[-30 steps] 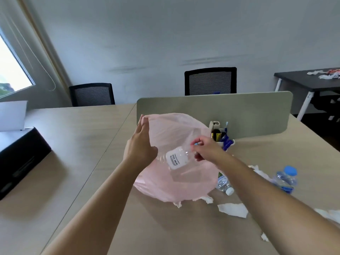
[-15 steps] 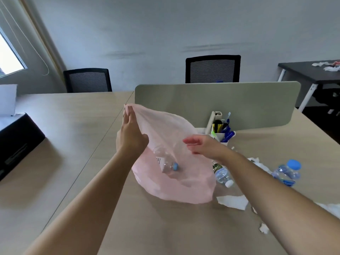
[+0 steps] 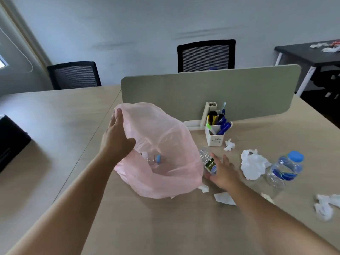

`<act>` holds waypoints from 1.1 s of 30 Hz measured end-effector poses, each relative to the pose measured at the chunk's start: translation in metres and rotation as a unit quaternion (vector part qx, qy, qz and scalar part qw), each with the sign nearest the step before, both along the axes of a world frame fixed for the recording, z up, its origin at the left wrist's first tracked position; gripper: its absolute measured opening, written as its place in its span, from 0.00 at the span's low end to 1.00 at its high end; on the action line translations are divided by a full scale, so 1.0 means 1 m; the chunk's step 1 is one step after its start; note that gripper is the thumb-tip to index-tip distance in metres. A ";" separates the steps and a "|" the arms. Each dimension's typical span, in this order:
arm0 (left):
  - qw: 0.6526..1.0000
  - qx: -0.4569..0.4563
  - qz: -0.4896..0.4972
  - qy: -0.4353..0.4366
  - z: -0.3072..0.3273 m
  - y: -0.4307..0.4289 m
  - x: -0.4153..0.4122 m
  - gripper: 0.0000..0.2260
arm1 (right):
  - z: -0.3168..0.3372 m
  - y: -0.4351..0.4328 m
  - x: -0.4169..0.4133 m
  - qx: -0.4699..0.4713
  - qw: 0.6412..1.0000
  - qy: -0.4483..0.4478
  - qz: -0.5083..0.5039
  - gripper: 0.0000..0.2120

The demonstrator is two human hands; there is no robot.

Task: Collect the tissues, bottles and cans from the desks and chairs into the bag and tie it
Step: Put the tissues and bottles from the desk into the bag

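A pink plastic bag point(image 3: 165, 144) stands open on the wooden desk point(image 3: 165, 227). My left hand point(image 3: 117, 138) grips its left rim and holds the mouth open. Inside lies a clear bottle with a blue cap point(image 3: 153, 159). My right hand point(image 3: 223, 173) reaches with spread fingers onto a small clear bottle with a dark label point(image 3: 207, 160) lying just right of the bag. Farther right lie a crumpled white tissue point(image 3: 253, 165) and a blue-capped bottle point(image 3: 284, 168). More tissue scraps point(image 3: 223, 198) lie near my right forearm.
A white pen holder point(image 3: 215, 134) stands in front of the grey-green divider panel point(image 3: 211, 92). A small tissue ball point(image 3: 229, 145) lies beside it; more tissues point(image 3: 324, 207) at the right edge. Two black chairs point(image 3: 206, 55) stand behind. A dark side table point(image 3: 309, 56) carries tissues. A black box point(image 3: 11, 140) sits left.
My right hand has let the blue-capped bottle drop into the bag, left the bag's mouth and moved down right onto the bottle beside the bag. My left hand keeps the rim.
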State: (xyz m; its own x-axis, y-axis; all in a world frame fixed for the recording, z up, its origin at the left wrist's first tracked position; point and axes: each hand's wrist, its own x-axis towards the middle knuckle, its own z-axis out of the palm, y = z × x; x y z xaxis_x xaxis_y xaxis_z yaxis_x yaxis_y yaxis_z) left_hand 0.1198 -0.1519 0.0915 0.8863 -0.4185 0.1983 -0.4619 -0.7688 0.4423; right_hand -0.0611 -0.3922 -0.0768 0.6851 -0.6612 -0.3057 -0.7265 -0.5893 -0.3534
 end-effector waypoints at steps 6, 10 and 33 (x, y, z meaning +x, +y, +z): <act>0.997 0.050 -0.055 0.024 -0.017 0.003 -0.013 0.45 | 0.015 -0.010 0.005 0.082 0.990 -0.077 -0.080 0.35; 0.997 0.028 -0.069 0.018 -0.009 0.001 -0.022 0.44 | 0.090 -0.041 -0.004 0.260 0.935 -0.180 -0.159 0.25; 0.996 -0.028 -0.071 0.047 -0.016 0.030 -0.033 0.42 | 0.075 0.103 0.079 0.262 0.936 -0.209 0.103 0.17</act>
State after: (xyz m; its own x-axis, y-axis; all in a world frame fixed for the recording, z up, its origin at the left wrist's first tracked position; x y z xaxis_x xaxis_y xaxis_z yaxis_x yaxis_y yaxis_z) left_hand 0.0867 -0.1220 0.0757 0.8350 -0.5314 0.1432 -0.5183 -0.6717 0.5294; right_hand 0.0181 -0.2888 -0.0016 0.9138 -0.3363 -0.2278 -0.3498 -0.3667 -0.8620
